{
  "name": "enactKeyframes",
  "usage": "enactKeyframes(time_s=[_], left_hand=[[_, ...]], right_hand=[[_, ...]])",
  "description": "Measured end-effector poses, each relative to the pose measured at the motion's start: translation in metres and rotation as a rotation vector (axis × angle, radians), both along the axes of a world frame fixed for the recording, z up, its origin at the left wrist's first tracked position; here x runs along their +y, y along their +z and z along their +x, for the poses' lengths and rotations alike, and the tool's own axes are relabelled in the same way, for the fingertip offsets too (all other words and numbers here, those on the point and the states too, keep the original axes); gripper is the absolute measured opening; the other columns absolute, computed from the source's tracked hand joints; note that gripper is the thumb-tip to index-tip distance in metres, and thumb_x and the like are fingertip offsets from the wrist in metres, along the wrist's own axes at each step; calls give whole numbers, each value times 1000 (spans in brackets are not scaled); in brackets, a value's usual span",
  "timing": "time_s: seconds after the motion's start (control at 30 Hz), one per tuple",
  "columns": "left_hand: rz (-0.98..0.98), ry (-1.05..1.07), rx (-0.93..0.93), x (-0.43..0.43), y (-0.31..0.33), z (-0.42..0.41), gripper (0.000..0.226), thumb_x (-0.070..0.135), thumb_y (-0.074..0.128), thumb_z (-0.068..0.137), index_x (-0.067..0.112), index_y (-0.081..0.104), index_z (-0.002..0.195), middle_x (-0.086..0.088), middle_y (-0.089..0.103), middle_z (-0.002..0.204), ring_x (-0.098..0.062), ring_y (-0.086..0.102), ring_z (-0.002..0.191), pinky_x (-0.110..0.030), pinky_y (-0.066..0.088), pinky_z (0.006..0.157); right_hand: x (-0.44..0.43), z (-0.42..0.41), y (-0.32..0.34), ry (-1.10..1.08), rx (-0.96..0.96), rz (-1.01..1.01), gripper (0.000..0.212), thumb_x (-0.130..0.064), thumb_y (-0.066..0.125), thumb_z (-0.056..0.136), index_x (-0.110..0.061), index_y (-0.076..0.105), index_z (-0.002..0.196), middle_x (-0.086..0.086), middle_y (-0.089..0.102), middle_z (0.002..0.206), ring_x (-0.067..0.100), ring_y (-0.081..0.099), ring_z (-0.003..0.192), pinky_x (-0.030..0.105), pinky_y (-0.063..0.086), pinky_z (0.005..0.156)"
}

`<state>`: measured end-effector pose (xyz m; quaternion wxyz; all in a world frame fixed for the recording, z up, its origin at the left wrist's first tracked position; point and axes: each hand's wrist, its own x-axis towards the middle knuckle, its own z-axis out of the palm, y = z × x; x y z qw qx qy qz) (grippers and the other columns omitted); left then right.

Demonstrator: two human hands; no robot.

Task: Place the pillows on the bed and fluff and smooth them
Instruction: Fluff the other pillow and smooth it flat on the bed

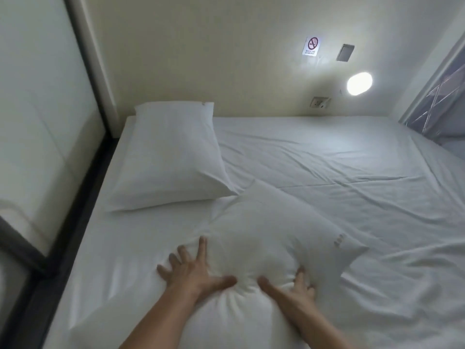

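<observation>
both hands spread flat, fingers splayed, gripping nothing: left hand (191, 272) and right hand (293, 290) pressing into near pillow (271, 238), lying crooked mid-bed (339, 167). second pillow (173, 157) at head end, left, against wall (214, 59).

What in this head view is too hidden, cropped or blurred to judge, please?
- Near pillow: motion-blurred, tag unreadable.
- Left hand and right hand: grip unclear; fingers sink into fabric.
- No-smoking sign: small text illegible.
- Bed: foot end cropped by the bottom edge.
</observation>
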<state>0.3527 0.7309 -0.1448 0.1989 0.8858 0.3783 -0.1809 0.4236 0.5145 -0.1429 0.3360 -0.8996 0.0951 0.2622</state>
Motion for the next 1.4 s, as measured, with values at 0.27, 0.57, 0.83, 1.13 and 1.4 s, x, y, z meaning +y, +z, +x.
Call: enactKeyframes(time_s=[0.27, 0.57, 0.83, 1.13, 1.4], left_hand=[[45, -124, -171, -13, -51, 16, 108, 94, 44, 48, 47, 16, 141, -11, 51, 117, -33, 54, 108, -42, 42, 84], [113, 447, -954, -72, 40, -82, 29, 49, 78, 68, 28, 67, 84, 1, 65, 80, -29, 65, 78, -35, 46, 62], [45, 699, -710, -37, 56, -169, 38, 63, 69, 67, 37, 58, 92, 0, 61, 88, -27, 58, 80, -40, 44, 74], [-50, 627, -171, 15, -11, -210, 123, 105, 24, 35, 45, 17, 143, -14, 40, 134, -36, 42, 121, -50, 32, 100], [62, 513, -418, 10, -5, -215, 95, 90, 37, 60, 36, 27, 137, -6, 54, 116, -29, 59, 100, -39, 42, 75]], right_hand=[[-16, 9, -58, -99, -164, 49, 121, -52, 85, 54, -34, 12, 148, 27, 53, 121, 42, 43, 117, 42, 39, 97], [-5, -13, 9, 127, -633, 304, 54, -18, 84, 66, -25, 59, 113, 8, 59, 102, 31, 57, 95, 31, 37, 74], [59, -46, -3, 445, -536, 346, 57, -46, 75, 70, -49, 45, 118, -5, 46, 101, 15, 53, 84, 31, 42, 75], [74, -58, -39, 414, -95, 108, 107, -88, 48, 59, -46, 2, 145, 16, 44, 140, 38, 50, 119, 43, 40, 93], [91, -45, -11, 448, -332, 160, 85, -70, 61, 70, -44, 23, 141, 15, 50, 134, 35, 53, 115, 42, 41, 91]])
